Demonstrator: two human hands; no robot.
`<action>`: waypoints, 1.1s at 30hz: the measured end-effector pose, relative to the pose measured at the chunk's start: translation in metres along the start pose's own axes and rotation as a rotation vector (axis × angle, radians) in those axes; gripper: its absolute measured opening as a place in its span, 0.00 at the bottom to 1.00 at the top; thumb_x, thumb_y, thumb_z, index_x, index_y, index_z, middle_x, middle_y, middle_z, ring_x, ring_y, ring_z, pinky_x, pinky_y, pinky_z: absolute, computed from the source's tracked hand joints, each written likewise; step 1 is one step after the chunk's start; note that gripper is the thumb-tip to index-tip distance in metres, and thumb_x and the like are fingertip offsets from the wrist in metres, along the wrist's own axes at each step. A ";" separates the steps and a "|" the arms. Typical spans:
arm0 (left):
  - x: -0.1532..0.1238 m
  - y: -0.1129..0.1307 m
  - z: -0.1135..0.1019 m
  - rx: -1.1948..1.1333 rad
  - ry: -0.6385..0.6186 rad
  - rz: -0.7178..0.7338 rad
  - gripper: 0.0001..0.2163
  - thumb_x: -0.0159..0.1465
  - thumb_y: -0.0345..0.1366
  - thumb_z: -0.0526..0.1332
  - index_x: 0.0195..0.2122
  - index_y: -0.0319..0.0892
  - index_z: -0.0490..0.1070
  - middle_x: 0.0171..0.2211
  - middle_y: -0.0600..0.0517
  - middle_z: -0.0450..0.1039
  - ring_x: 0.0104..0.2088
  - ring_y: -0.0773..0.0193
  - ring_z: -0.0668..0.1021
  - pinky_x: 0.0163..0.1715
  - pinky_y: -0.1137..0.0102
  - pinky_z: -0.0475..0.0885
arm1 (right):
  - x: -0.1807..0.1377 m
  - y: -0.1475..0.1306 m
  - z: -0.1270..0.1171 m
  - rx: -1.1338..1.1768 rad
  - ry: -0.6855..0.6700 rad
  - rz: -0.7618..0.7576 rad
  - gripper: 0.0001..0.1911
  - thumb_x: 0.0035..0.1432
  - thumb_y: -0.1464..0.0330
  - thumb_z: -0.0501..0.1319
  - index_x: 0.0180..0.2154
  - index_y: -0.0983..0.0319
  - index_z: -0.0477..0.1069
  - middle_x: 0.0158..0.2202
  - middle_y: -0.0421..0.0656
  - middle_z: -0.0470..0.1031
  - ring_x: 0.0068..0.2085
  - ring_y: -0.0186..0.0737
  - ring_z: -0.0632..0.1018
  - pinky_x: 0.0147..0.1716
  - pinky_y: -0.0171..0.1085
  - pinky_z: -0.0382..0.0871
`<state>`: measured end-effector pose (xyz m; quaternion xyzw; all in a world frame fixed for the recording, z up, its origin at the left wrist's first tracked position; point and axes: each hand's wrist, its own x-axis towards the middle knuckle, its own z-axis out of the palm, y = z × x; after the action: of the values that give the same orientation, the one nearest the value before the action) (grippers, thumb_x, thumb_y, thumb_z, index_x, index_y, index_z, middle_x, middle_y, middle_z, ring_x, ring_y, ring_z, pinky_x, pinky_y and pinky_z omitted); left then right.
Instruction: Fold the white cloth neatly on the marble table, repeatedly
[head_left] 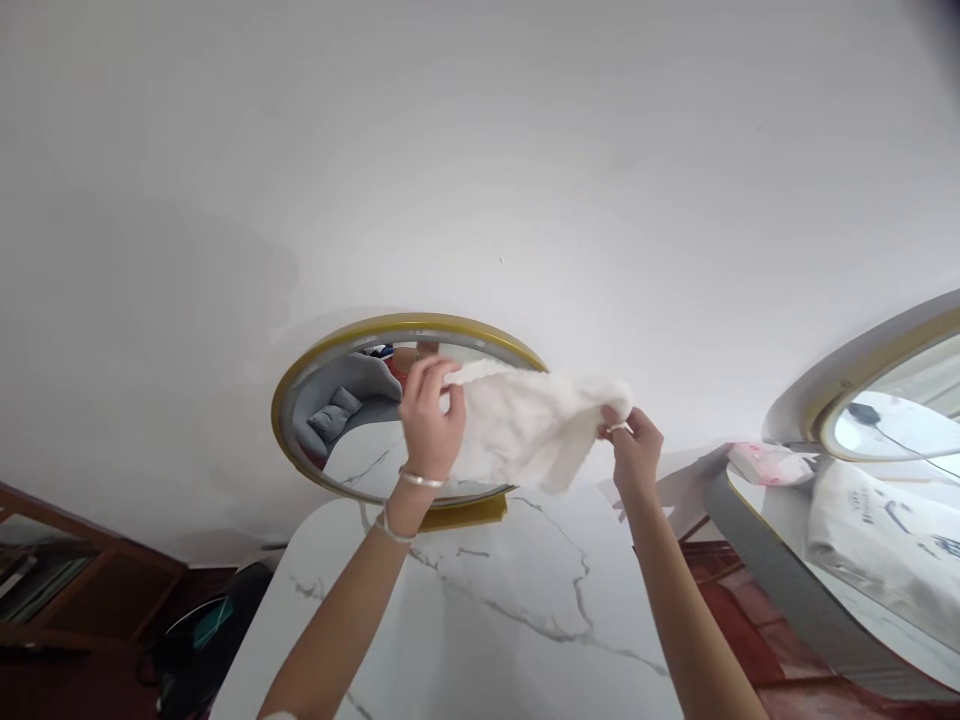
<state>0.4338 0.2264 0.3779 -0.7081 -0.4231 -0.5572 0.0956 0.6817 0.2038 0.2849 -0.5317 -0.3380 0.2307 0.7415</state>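
Note:
A crumpled white cloth [517,425] is stretched between my two hands, in front of the gold-framed oval mirror [345,465]. My left hand [433,418] pinches its left end, fingers curled and bracelets on the wrist. Gripping the bunched right end is my right hand [636,450], with a ring on one finger. The cloth hangs above the white marble-patterned tabletop [510,600] and hides the mirror's right part. Some fingertips are hidden behind the fabric.
To the right stands a second marble-topped table [787,545] with another mirror [900,390], a tissue pack [769,463] and a white printed fabric bag [885,530]. A wooden cabinet [97,590] and a dark bag-like object [202,640] are at lower left. The wall [480,180] rises behind the mirror.

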 end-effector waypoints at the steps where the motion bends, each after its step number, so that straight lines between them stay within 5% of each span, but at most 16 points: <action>1: 0.011 0.005 0.007 0.027 0.002 0.072 0.13 0.68 0.35 0.50 0.49 0.39 0.68 0.53 0.42 0.68 0.53 0.59 0.72 0.47 0.67 0.72 | 0.004 -0.001 0.014 0.075 0.043 -0.031 0.18 0.45 0.56 0.66 0.30 0.64 0.69 0.25 0.38 0.68 0.27 0.33 0.71 0.28 0.35 0.70; 4: 0.021 0.008 0.031 0.167 -0.098 0.291 0.20 0.68 0.31 0.49 0.61 0.43 0.59 0.65 0.43 0.53 0.65 0.52 0.58 0.61 0.53 0.61 | 0.003 0.006 0.048 0.145 0.054 -0.054 0.28 0.47 0.55 0.66 0.46 0.65 0.66 0.41 0.48 0.72 0.39 0.41 0.76 0.40 0.41 0.73; 8: 0.014 -0.007 0.052 0.275 -0.195 0.540 0.23 0.67 0.26 0.48 0.64 0.46 0.55 0.65 0.48 0.55 0.67 0.55 0.52 0.63 0.53 0.57 | -0.018 0.024 0.070 -0.007 -0.005 -0.194 0.42 0.56 0.52 0.59 0.64 0.60 0.45 0.64 0.56 0.52 0.56 0.47 0.70 0.52 0.46 0.66; 12: 0.025 -0.015 0.054 0.271 -0.185 0.649 0.18 0.68 0.30 0.51 0.59 0.43 0.62 0.57 0.48 0.68 0.63 0.57 0.62 0.61 0.58 0.60 | -0.032 0.037 0.079 -0.193 -0.020 -0.390 0.30 0.60 0.54 0.55 0.60 0.60 0.58 0.59 0.51 0.63 0.59 0.47 0.66 0.57 0.48 0.60; 18: 0.057 0.003 0.050 0.236 -0.214 0.665 0.12 0.68 0.27 0.50 0.40 0.42 0.72 0.40 0.52 0.76 0.50 0.63 0.74 0.56 0.63 0.63 | -0.027 0.033 0.101 -0.221 0.237 -0.416 0.20 0.64 0.57 0.50 0.50 0.61 0.68 0.47 0.49 0.73 0.50 0.45 0.73 0.48 0.45 0.67; 24: 0.085 -0.011 0.008 0.231 -0.247 0.374 0.11 0.69 0.36 0.51 0.39 0.42 0.72 0.38 0.51 0.76 0.41 0.61 0.75 0.45 0.64 0.65 | -0.020 -0.011 0.136 -0.324 0.249 -0.721 0.14 0.65 0.64 0.49 0.46 0.60 0.69 0.45 0.48 0.74 0.47 0.44 0.73 0.49 0.45 0.63; 28: 0.090 -0.050 -0.035 0.222 -0.199 0.248 0.15 0.70 0.39 0.46 0.42 0.43 0.72 0.41 0.50 0.76 0.43 0.61 0.74 0.45 0.66 0.65 | -0.022 -0.050 0.169 -0.428 0.116 -0.901 0.14 0.65 0.67 0.48 0.46 0.59 0.70 0.46 0.46 0.74 0.49 0.44 0.72 0.50 0.46 0.60; 33: 0.063 -0.106 -0.068 0.284 -0.106 0.222 0.17 0.69 0.40 0.46 0.53 0.42 0.66 0.51 0.46 0.72 0.52 0.57 0.71 0.51 0.63 0.62 | -0.034 -0.072 0.211 -0.560 -0.067 -1.149 0.15 0.66 0.67 0.49 0.49 0.57 0.70 0.49 0.46 0.72 0.53 0.44 0.68 0.54 0.46 0.55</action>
<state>0.3121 0.2816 0.4215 -0.7582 -0.4213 -0.4397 0.2329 0.4998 0.2896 0.3876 -0.4317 -0.6395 -0.2840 0.5691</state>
